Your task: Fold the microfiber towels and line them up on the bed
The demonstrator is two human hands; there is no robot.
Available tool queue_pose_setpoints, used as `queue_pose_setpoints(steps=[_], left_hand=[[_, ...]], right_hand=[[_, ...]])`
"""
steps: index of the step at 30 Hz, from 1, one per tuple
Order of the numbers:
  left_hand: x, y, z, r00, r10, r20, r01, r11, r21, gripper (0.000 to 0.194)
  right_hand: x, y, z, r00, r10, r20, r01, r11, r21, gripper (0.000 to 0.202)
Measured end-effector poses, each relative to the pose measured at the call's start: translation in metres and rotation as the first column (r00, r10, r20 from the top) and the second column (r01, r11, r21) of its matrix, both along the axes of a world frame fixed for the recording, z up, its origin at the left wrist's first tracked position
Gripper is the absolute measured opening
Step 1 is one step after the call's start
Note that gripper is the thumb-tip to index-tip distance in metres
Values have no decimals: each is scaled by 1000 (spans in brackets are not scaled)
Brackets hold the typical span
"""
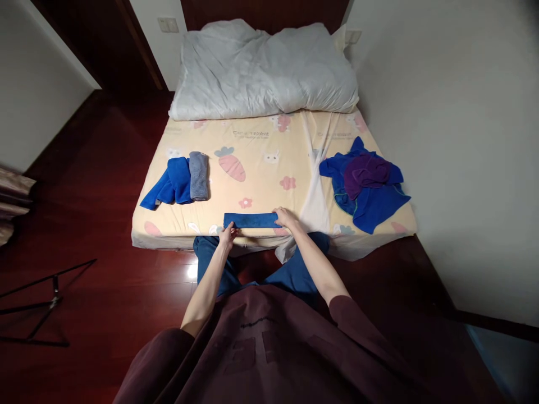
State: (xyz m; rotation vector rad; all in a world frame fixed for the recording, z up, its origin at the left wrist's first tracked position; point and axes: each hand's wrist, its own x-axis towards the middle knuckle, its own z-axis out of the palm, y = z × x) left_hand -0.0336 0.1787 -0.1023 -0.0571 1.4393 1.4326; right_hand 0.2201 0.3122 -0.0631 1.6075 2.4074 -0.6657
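A blue cloth (255, 220), folded into a long narrow strip, lies flat near the front edge of the bed. My left hand (228, 233) pinches its left end, thumb on top. At the other end, my right hand (285, 217) has its fingers closed on the strip's right end. To the left lie a crumpled or loosely folded blue cloth (179, 180) and, touching it, a rolled grey cloth (199, 176). A loose pile of blue cloths (379, 203) with a purple cloth (365, 173) on top sits on the right side of the bed.
The bed (261, 168) has a yellow patterned sheet, with a white folded quilt (269, 70) across its far end. Black tripod legs (53, 303) stand on the floor at the left. A wall (446, 140) runs along the right.
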Motion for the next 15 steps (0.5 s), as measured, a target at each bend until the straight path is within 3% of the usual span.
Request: queue_pose_setpoints(steps=[9, 15], left_hand=[[6, 4, 17, 997, 73, 29, -77, 984, 159, 34], [-9, 14, 40, 986, 69, -153, -13, 939, 345, 39]], right_hand=[[-1, -3, 7, 998, -19, 57, 21, 999, -41, 62], [-20, -12, 15, 997, 71, 27, -70, 998, -3, 44]])
